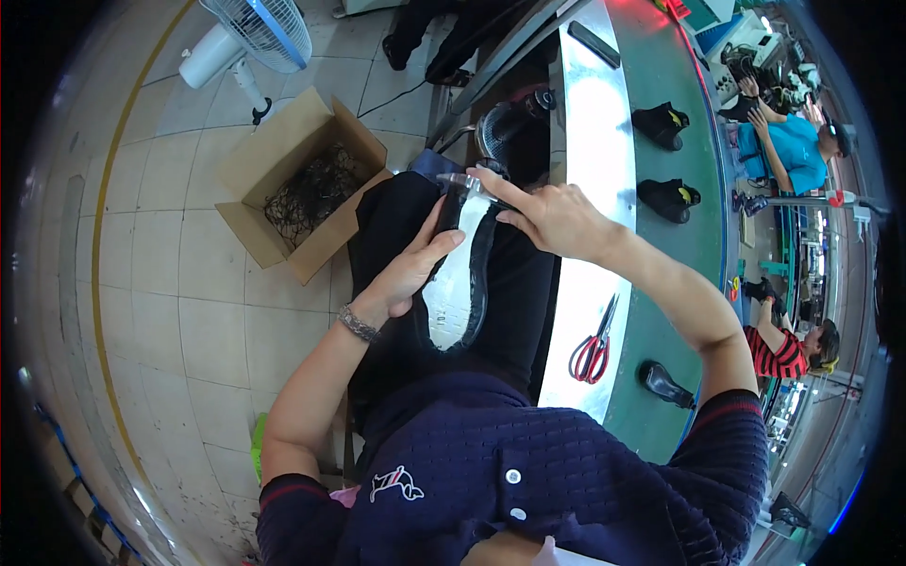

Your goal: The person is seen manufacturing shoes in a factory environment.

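In the head view, your right hand covers most of the handle of a silver metal-headed tool it grips, so its exact kind is hard to tell; the upper edge cuts off a white-and-blue fan. Your left hand clasps one black shoe with a white underside, held sole-up over your lap, its narrower end against the tool's head; faint marks show on the white, and its black edge looks uneven. Three dark shoes stand on the green belt; one pair of red-handled scissors lies on the shiny metal ledge, and one brown cardboard box holds black tangled scraps.
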### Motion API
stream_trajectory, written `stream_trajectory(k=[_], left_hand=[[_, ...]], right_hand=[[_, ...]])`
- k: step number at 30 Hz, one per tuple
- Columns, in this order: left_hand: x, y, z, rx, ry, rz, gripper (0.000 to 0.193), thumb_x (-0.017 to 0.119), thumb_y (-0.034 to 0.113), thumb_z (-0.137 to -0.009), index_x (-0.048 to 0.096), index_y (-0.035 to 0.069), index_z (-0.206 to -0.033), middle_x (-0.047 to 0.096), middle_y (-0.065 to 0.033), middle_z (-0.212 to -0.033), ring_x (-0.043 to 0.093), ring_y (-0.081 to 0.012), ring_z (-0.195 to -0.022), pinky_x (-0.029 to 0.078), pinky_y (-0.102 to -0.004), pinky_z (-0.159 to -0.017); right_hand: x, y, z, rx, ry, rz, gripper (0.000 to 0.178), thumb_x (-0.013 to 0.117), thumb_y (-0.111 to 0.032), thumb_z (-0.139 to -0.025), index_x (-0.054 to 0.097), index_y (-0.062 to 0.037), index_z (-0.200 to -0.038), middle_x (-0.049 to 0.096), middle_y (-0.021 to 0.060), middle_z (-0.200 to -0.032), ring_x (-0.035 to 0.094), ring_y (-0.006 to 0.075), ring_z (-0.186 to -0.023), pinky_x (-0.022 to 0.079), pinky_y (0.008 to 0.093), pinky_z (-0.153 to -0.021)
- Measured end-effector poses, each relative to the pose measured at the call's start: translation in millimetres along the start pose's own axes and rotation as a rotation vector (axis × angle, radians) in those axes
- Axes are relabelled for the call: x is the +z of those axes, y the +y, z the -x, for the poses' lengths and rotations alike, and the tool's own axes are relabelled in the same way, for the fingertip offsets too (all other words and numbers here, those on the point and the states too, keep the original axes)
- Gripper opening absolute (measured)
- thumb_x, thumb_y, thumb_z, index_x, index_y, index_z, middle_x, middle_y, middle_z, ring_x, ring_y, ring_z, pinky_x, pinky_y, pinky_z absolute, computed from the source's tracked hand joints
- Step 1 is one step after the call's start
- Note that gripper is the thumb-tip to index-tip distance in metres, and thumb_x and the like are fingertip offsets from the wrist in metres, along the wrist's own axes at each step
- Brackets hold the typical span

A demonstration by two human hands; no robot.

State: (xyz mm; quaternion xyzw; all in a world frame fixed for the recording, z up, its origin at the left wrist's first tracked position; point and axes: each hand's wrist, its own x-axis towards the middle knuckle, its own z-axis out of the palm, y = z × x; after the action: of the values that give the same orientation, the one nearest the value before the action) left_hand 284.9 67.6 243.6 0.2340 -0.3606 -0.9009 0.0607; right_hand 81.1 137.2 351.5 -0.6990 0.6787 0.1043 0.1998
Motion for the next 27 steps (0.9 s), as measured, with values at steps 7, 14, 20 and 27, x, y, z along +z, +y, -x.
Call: stream_trajectory(k=[7, 14, 20, 27], left_hand=[[-9, -6, -6, -0.077, -0.068, 0.046, 0.085, 0.061, 0.029, -0.095, 0.003, 0.015, -0.156, 0.039, -0.0097, -0.146, 0.04, -0.0135, -0.129, 0.033, -0.0299, -0.107], [-14, -2, -5, -0.114, -0.111, 0.006, 0.099, 0.069, 0.025, -0.088, -0.003, 0.017, -0.156, 0.037, -0.0106, -0.145, 0.041, -0.0164, -0.128, 0.034, -0.0319, -0.107], [-13, 0, 1, -0.125, -0.098, 0.039, 0.111, 0.076, 0.017, -0.08, -0.005, 0.02, -0.156, 0.036, -0.0097, -0.144, 0.038, -0.019, -0.131, 0.032, -0.0332, -0.108], [-13, -40, 15, 0.008, -0.094, 0.115, 0.095, 0.066, 0.027, -0.092, -0.004, 0.022, -0.156, 0.026, -0.009, -0.154, 0.032, -0.0194, -0.137, 0.03, -0.0332, -0.111]], right_hand=[[19, -3, 4, -0.132, 0.079, -0.078, 0.062, 0.051, -0.026, -0.099, 0.019, -0.0236, -0.152, 0.054, 0.0105, -0.051, 0.058, 0.0251, -0.043, 0.046, 0.0339, -0.042], [22, -13, 16, -0.137, 0.172, -0.175, 0.064, 0.056, -0.023, -0.096, 0.023, -0.0206, -0.151, 0.058, 0.0112, -0.055, 0.061, 0.0278, -0.049, 0.05, 0.0378, -0.046], [10, -33, 28, -0.205, 0.268, -0.214, 0.067, 0.058, -0.026, -0.095, 0.022, -0.0209, -0.152, 0.062, 0.0114, -0.059, 0.062, 0.0295, -0.049, 0.05, 0.0388, -0.046], [-6, -35, 40, -0.033, -0.114, 0.003, 0.069, 0.057, -0.029, -0.095, 0.019, -0.0225, -0.153, 0.057, 0.009, -0.053, 0.059, 0.0292, -0.044, 0.05, 0.0389, -0.046]])
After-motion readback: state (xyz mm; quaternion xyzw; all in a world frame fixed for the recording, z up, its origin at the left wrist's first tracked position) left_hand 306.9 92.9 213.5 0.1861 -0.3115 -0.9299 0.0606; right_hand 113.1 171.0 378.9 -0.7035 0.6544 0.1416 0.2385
